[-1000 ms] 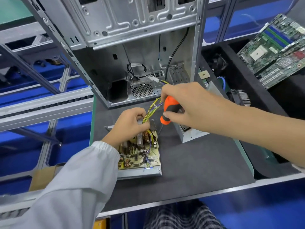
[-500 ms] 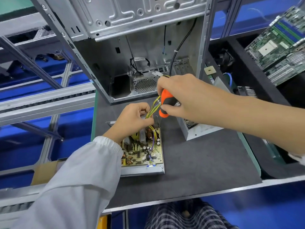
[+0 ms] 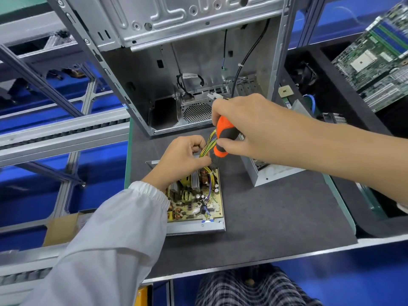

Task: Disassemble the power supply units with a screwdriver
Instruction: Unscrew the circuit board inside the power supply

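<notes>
An opened power supply unit [image 3: 196, 226] lies on the grey mat, its yellow circuit board [image 3: 198, 199] exposed in a metal tray. My left hand [image 3: 181, 157] grips the unit's far edge next to the yellow cable bundle [image 3: 207, 146]. My right hand [image 3: 249, 127] grips an orange and black screwdriver [image 3: 223, 138], held upright with its tip down at the unit's far right corner. The tip itself is hard to make out. A removed metal cover [image 3: 269, 173] stands just right of the unit, partly behind my right forearm.
An empty grey computer case [image 3: 198, 62] stands open at the back of the mat [image 3: 276, 217]. Green motherboards [image 3: 375, 62] lie at the far right in a dark bin. A conveyor frame [image 3: 61, 133] runs along the left. A cardboard piece [image 3: 64, 228] sits lower left.
My right hand and the screwdriver have shifted slightly toward the unit's far corner, and the view has drifted a little. My left hand keeps its hold.
</notes>
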`<state>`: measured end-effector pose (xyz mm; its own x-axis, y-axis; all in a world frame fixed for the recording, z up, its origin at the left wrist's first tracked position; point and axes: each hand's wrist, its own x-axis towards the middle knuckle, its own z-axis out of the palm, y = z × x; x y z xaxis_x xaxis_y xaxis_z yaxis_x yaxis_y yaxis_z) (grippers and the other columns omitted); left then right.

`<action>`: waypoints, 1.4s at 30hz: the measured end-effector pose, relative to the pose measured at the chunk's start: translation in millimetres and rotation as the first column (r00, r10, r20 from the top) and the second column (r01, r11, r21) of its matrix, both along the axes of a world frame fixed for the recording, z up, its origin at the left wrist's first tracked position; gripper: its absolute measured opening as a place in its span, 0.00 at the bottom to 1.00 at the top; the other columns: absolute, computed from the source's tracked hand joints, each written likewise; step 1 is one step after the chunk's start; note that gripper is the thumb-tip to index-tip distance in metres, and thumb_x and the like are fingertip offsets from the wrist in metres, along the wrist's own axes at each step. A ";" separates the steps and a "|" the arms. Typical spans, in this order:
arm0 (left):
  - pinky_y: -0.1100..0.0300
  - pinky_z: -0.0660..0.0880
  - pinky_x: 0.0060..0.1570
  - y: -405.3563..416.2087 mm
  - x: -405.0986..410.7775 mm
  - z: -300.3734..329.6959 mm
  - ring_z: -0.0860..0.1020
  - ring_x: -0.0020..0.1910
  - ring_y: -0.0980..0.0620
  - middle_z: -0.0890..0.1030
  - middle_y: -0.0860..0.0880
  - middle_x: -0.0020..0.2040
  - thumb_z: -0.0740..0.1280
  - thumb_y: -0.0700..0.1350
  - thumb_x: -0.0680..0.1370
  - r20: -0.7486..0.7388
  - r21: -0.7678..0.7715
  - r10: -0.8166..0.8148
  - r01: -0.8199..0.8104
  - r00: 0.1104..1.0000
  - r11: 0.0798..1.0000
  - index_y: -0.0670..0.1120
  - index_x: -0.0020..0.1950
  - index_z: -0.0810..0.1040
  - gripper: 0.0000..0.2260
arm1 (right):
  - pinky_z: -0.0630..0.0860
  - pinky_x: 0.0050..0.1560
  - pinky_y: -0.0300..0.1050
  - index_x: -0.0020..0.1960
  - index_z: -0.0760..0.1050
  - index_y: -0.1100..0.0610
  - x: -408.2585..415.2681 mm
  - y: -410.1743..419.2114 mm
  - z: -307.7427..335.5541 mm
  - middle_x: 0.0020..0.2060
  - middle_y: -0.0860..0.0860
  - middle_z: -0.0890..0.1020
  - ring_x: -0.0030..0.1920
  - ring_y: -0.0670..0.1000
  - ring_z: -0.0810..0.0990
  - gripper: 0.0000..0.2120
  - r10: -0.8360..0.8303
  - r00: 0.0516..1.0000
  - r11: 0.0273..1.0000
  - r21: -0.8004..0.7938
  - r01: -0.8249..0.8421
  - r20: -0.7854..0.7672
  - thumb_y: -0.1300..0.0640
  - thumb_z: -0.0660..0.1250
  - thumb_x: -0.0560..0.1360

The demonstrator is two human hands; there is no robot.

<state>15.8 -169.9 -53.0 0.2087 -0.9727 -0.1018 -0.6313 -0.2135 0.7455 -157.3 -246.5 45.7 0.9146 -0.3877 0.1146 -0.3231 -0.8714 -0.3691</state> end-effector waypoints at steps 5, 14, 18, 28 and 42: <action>0.56 0.63 0.38 0.0 -0.4 0.6 0.64 0.34 0.48 0.72 0.36 0.33 0.66 0.45 0.65 -0.003 -0.008 -0.005 0.005 1.000 1.000 0.38 0.39 0.76 0.10 | 0.73 0.41 0.49 0.51 0.69 0.56 1.3 1.0 -3.1 0.41 0.48 0.76 0.41 0.51 0.75 0.10 -0.002 0.999 1.000 0.003 0.002 -0.034 0.54 0.67 0.75; 0.55 0.63 0.39 -0.7 -0.1 -1.3 0.64 0.35 0.48 0.73 0.31 0.35 0.66 0.46 0.64 0.007 0.006 0.006 -0.006 1.000 1.000 0.36 0.41 0.76 0.13 | 0.73 0.39 0.48 0.51 0.69 0.55 2.0 1.5 -1.2 0.41 0.48 0.77 0.41 0.52 0.76 0.10 -0.007 1.000 1.000 0.003 0.007 -0.021 0.53 0.67 0.75; 0.56 0.62 0.37 -0.9 -0.2 -1.0 0.63 0.33 0.48 0.69 0.36 0.32 0.65 0.46 0.64 0.017 0.006 0.005 -0.005 1.000 1.000 0.37 0.40 0.76 0.13 | 0.73 0.39 0.49 0.51 0.69 0.57 3.4 3.2 -2.1 0.41 0.50 0.76 0.41 0.53 0.75 0.10 0.001 0.999 1.000 -0.026 -0.002 -0.037 0.54 0.66 0.75; 0.53 0.67 0.38 -1.5 0.7 -2.5 0.66 0.34 0.48 0.75 0.32 0.36 0.66 0.47 0.65 0.028 0.015 0.008 -0.009 1.000 1.000 0.37 0.41 0.77 0.13 | 0.75 0.42 0.53 0.51 0.68 0.57 2.5 4.6 2.1 0.42 0.51 0.76 0.41 0.55 0.76 0.10 -0.002 0.999 1.000 -0.027 0.001 -0.053 0.55 0.66 0.75; 0.49 0.71 0.40 -0.4 -2.2 1.9 0.67 0.35 0.48 0.76 0.34 0.36 0.65 0.48 0.64 0.027 0.011 0.022 -0.022 0.999 1.000 0.38 0.41 0.77 0.14 | 0.70 0.40 0.47 0.52 0.69 0.57 1.6 3.2 -1.1 0.43 0.51 0.76 0.40 0.51 0.71 0.10 0.008 0.999 0.999 -0.045 -0.010 -0.046 0.54 0.67 0.74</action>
<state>13.6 -170.2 -51.2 0.2331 -0.9666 -0.1068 -0.6465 -0.2360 0.7255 -155.8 -243.4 44.6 0.9226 -0.3752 0.0898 -0.3311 -0.8895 -0.3147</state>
